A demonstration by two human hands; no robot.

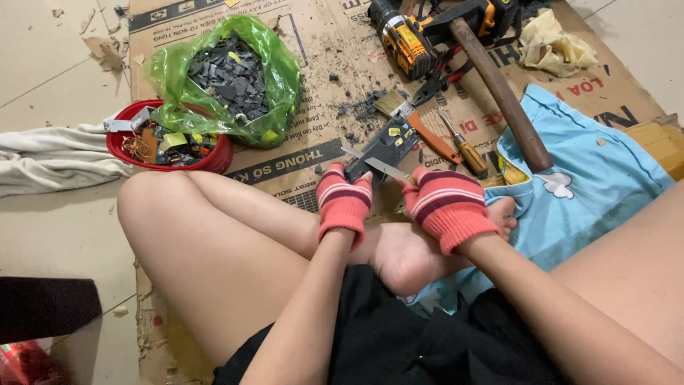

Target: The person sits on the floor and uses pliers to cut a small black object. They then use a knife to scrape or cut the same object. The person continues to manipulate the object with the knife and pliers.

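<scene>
- Head view: black block (385,146), flat, dark, with a yellow spot, above the cardboard (313,153).
- Left hand (344,199), red glove: fingers closed on the block.
- Right hand (447,205): fingers clamped on a thin metal blade (385,168) touching the block.

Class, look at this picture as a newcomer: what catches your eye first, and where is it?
Two hands in red striped gloves, left hand and right hand, hold a black part and a thin blade at centre. A green bag of dark scraps sits upper left; a hammer lies upper right.
</scene>
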